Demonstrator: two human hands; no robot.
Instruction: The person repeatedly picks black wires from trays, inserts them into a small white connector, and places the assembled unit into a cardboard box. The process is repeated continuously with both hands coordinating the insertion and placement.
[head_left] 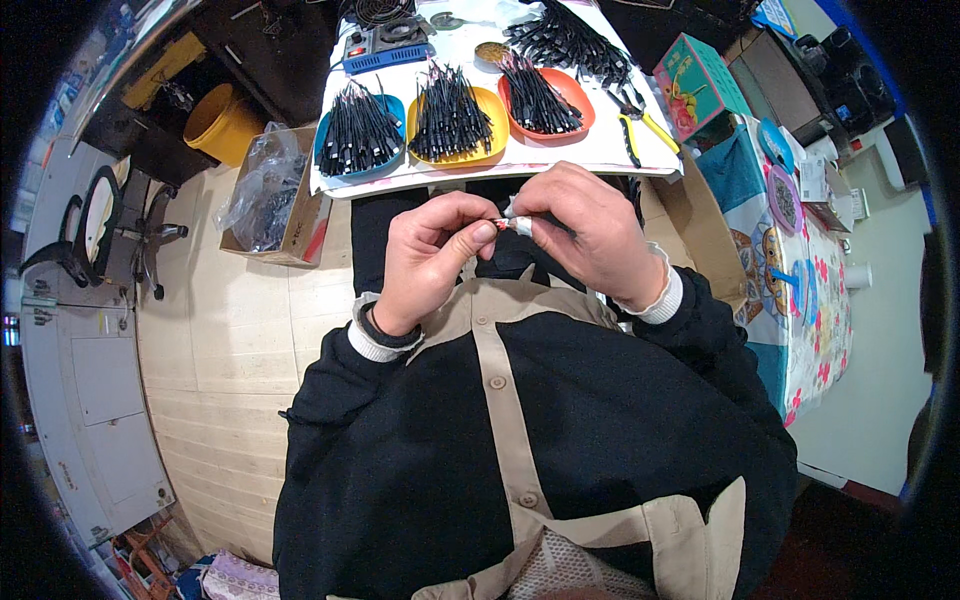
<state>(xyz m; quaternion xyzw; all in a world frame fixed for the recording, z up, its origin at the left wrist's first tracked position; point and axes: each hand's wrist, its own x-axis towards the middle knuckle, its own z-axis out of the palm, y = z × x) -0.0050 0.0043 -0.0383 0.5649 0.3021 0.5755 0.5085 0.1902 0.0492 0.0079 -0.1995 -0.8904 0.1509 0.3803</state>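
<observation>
My left hand (428,255) and my right hand (592,232) meet in front of my chest, just off the near edge of the table. Both are closed in a pinch. Between the fingertips shows a small reddish wire end (502,224); most of it is hidden by the fingers. Something white wraps or sits at my right fingertips. Beyond the hands stand a blue tray (396,104), a yellow tray (494,104) and an orange tray (581,98). Each holds a bundle of short black cables (358,130) with thin pinkish wire tips.
On the white table (610,158) lie yellow-handled pliers (645,128), a loose pile of black cables (570,42), a small round tin (491,52) and a blue burner-like device (386,45). A cardboard box (290,235) with plastic bags stands left; a flowered table (815,330) is right.
</observation>
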